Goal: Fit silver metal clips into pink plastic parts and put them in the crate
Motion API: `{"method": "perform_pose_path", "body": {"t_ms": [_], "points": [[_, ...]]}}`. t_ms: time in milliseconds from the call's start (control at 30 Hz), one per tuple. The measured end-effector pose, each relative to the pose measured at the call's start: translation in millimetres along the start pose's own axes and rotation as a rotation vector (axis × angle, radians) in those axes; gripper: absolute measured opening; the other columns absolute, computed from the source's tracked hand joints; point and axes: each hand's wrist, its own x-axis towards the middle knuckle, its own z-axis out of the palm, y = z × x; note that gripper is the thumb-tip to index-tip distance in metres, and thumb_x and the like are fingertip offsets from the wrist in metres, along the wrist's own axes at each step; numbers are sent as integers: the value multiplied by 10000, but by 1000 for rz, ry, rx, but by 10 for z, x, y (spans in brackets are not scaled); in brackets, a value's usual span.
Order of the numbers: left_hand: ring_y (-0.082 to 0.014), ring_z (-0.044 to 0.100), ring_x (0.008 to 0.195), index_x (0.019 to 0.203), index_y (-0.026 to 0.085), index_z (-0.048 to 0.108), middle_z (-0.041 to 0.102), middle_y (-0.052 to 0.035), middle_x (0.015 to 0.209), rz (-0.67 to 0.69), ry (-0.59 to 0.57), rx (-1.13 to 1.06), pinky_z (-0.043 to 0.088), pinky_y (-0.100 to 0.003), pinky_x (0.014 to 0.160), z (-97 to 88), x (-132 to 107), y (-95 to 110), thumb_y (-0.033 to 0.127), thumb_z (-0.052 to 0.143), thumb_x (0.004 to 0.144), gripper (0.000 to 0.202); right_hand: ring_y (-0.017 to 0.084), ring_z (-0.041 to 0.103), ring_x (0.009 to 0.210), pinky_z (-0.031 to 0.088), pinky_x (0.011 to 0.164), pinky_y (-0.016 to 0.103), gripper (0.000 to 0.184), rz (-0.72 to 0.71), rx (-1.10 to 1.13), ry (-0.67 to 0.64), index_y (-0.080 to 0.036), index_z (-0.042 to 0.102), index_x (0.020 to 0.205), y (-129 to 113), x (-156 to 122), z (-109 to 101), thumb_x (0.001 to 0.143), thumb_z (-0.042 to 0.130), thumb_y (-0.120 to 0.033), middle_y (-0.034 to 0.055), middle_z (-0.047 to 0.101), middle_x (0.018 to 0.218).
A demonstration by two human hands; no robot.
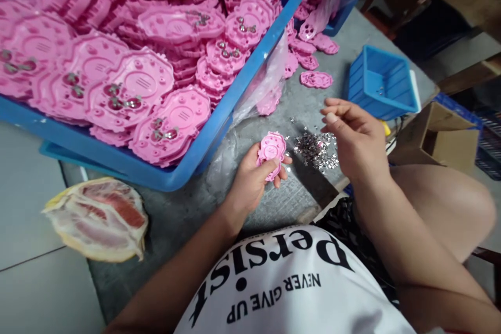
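Note:
My left hand (247, 180) is closed on a pink plastic casing (271, 145), its thumb pressed over the lower part and the moulded face turned up. To the right, my right hand (362, 141) hovers over the edge of a pile of small shiny metal pieces (313, 148). Its thumb and forefinger are pinched together; whatever they hold, if anything, is too small to make out. The metal pile lies loose on the grey tabletop (270, 211), between the two hands.
A large blue crate (172, 180) full of stacked pink casings (144, 81) stands at upper left. Loose pink casings (316, 80) lie beyond the pile. A small blue bin (381, 96), a cardboard box (450, 138) and a peeled pomelo-like fruit (97, 219) are around.

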Motion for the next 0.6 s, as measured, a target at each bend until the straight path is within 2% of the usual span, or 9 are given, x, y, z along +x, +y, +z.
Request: {"method": "perform_pose_path", "body": {"t_ms": [100, 200, 267, 333, 433, 500, 600], "points": [[-109, 627, 562, 1018, 167, 563, 756, -52, 891, 54, 30, 36, 406, -216, 434, -4, 10, 5, 229, 697, 816, 250, 254, 641, 1175, 573, 895, 421, 147, -83, -63, 154, -272, 721, 1013, 45, 171, -205, 913, 682, -373, 62, 668, 1253], [-110, 620, 527, 1006, 173, 560, 766, -52, 881, 82, 68, 46, 389, -216, 405, -6, 12, 10, 234, 695, 802, 253, 258, 643, 1144, 538, 932, 433, 106, -150, -240, 202, -257, 716, 980, 97, 280, -321, 915, 660, -318, 64, 695, 1153], [-113, 622, 522, 1006, 173, 563, 772, -58, 882, 87, 76, 42, 381, -217, 399, -5, 11, 14, 239, 695, 797, 255, 265, 658, 1035, 521, 905, 443, 99, -118, -399, 143, -230, 717, 947, 129, 310, -328, 897, 646, -277, 79, 716, 1059], [-114, 623, 525, 1015, 173, 570, 774, -66, 894, 89, 76, 38, 380, -221, 402, -6, 16, 12, 244, 698, 799, 261, 272, 651, 941, 507, 867, 441, 109, -55, -583, 11, -208, 729, 916, 158, 318, -290, 867, 639, -242, 92, 729, 971], [-118, 633, 550, 1012, 177, 574, 772, -72, 916, 91, 94, 13, 401, -230, 429, -13, 33, -3, 256, 725, 792, 278, 293, 633, 931, 490, 852, 431, 136, 2, -797, -184, -199, 753, 882, 209, 321, -193, 839, 624, -200, 107, 747, 931], [-121, 646, 582, 1020, 180, 573, 770, -73, 941, 88, 107, -15, 424, -234, 465, -22, 45, -13, 262, 749, 782, 306, 301, 628, 943, 484, 850, 426, 167, 11, -877, -246, -196, 767, 889, 247, 334, -137, 842, 607, -185, 117, 759, 957], [-128, 666, 633, 1080, 185, 582, 774, -76, 973, 62, 104, -61, 447, -235, 520, -35, 53, -12, 285, 749, 810, 333, 308, 630, 950, 477, 851, 424, 202, 11, -932, -270, -181, 784, 919, 297, 371, -105, 858, 591, -172, 136, 767, 993]]}}
